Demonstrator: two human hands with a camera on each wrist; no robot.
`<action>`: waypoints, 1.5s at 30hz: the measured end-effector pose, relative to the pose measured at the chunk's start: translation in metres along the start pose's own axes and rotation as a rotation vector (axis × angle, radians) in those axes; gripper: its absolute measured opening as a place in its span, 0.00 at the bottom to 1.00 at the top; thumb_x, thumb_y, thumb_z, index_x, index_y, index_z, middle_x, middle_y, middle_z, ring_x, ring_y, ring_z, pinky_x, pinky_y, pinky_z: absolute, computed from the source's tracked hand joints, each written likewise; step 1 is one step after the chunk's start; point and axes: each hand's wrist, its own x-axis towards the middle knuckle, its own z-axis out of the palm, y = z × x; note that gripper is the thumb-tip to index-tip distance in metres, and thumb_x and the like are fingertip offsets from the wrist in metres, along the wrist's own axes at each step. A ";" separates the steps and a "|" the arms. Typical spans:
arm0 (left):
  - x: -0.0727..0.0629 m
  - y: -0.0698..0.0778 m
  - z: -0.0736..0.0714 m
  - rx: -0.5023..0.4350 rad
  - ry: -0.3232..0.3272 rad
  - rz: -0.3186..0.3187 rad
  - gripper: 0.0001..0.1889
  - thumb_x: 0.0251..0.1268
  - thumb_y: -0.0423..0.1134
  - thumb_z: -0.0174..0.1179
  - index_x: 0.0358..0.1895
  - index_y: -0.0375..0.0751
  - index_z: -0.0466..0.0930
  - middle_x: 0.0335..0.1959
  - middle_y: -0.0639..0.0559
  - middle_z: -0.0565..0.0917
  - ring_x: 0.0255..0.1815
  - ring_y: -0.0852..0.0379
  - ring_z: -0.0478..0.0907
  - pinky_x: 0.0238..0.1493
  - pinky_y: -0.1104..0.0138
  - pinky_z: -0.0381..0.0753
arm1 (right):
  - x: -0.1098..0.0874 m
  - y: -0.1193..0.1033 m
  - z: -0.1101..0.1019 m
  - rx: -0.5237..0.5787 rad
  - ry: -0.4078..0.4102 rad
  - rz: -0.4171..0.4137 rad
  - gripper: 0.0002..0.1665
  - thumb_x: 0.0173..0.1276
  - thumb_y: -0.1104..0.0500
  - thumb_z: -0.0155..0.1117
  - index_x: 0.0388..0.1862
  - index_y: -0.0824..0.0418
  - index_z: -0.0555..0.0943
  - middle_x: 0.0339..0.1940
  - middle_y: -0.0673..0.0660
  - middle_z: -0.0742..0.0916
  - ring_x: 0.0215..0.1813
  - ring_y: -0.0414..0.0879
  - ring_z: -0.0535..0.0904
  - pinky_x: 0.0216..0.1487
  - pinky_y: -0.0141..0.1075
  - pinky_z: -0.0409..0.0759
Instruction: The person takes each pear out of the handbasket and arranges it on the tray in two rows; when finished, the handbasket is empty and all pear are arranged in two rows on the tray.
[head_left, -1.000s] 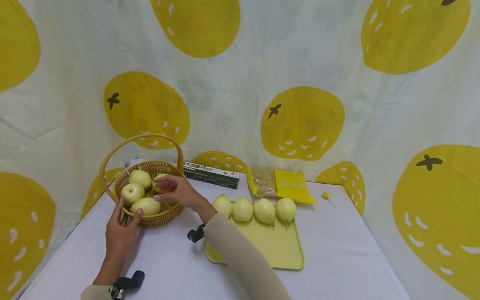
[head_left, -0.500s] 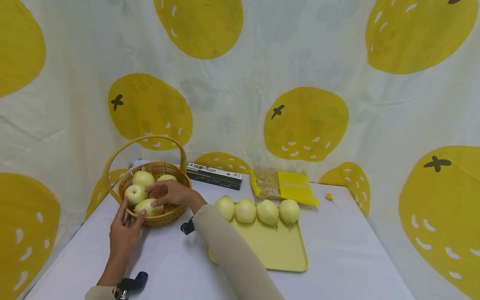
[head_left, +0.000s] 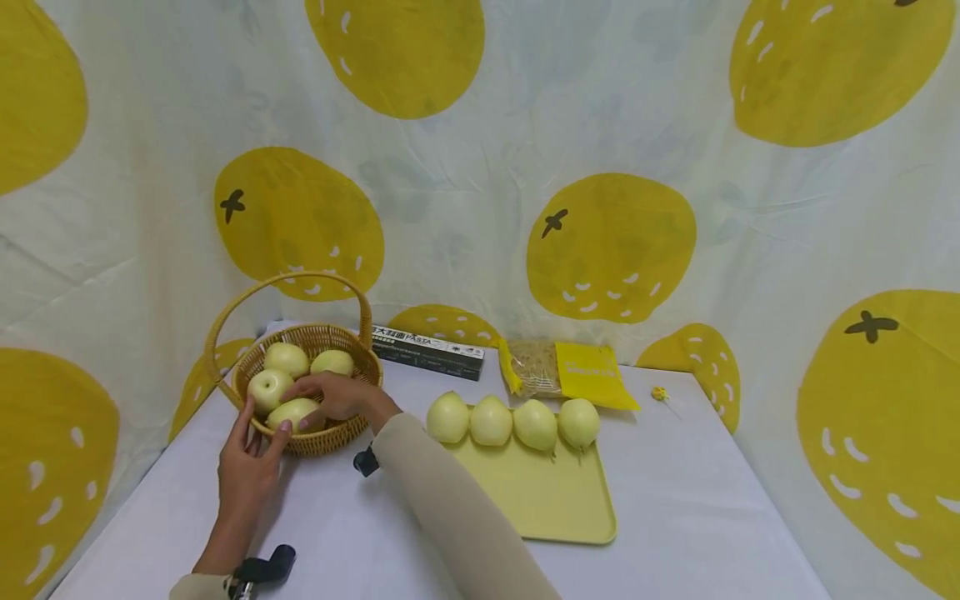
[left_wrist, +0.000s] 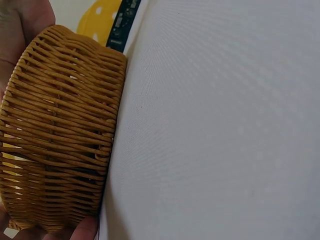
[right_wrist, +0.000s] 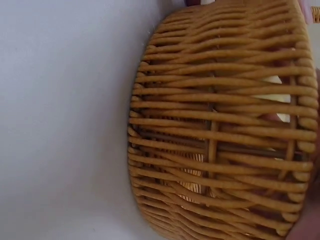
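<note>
A wicker basket (head_left: 337, 433) with a tall arched handle stands at the left of the table and holds several pale yellow-green pears. My left hand (head_left: 246, 467) grips its near left side; in the left wrist view, fingers and thumb lie at either end of the woven wall (left_wrist: 60, 130). Reaching over the basket's right rim, my right hand (head_left: 341, 396) has its fingers and thumb around the front pear (head_left: 288, 412). Its fingertips are partly hidden. Beside that pear lie a left pear (head_left: 268, 390), a back pear (head_left: 287, 359) and a right pear (head_left: 333, 362).
Right of the basket is a yellow tray (head_left: 555, 500) with several pears (head_left: 491, 421) along its back edge. Behind are a dark pasta box (head_left: 427, 354) and a yellow food bag (head_left: 570, 371). A small yellow flower-like item (head_left: 659, 393) lies at right. A fruit-print curtain (head_left: 465, 208) closes the back.
My right hand has moved from the right pear towards the front pear and lowered onto it, leaving the right pear in the basket. My left hand keeps its hold on the basket.
</note>
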 end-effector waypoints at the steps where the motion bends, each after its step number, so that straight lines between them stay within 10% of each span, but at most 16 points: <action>1: 0.000 0.000 0.000 -0.002 0.001 0.001 0.43 0.79 0.60 0.59 0.88 0.66 0.45 0.89 0.59 0.45 0.90 0.48 0.45 0.86 0.51 0.59 | -0.001 0.000 0.000 -0.010 0.003 -0.003 0.30 0.70 0.57 0.76 0.70 0.50 0.83 0.73 0.46 0.84 0.75 0.37 0.76 0.74 0.22 0.71; 7: 0.000 0.001 0.000 -0.003 0.002 0.013 0.43 0.78 0.58 0.60 0.88 0.66 0.47 0.89 0.60 0.47 0.90 0.50 0.46 0.85 0.60 0.59 | -0.005 0.005 -0.001 0.013 0.071 -0.032 0.32 0.68 0.57 0.78 0.71 0.52 0.82 0.72 0.49 0.85 0.75 0.39 0.76 0.74 0.23 0.72; 19: 0.001 0.000 -0.001 -0.004 -0.007 0.007 0.44 0.79 0.59 0.59 0.88 0.67 0.44 0.90 0.58 0.44 0.90 0.46 0.44 0.86 0.45 0.60 | -0.021 0.005 -0.007 0.265 0.271 -0.040 0.32 0.66 0.59 0.79 0.69 0.48 0.84 0.65 0.46 0.87 0.68 0.42 0.82 0.64 0.29 0.83; 45: -0.001 0.000 -0.002 0.016 0.001 -0.005 0.43 0.79 0.58 0.59 0.88 0.65 0.44 0.90 0.57 0.44 0.90 0.43 0.46 0.85 0.44 0.61 | -0.107 0.017 -0.037 0.344 0.329 -0.166 0.34 0.68 0.62 0.78 0.72 0.46 0.81 0.73 0.46 0.82 0.68 0.48 0.82 0.61 0.31 0.88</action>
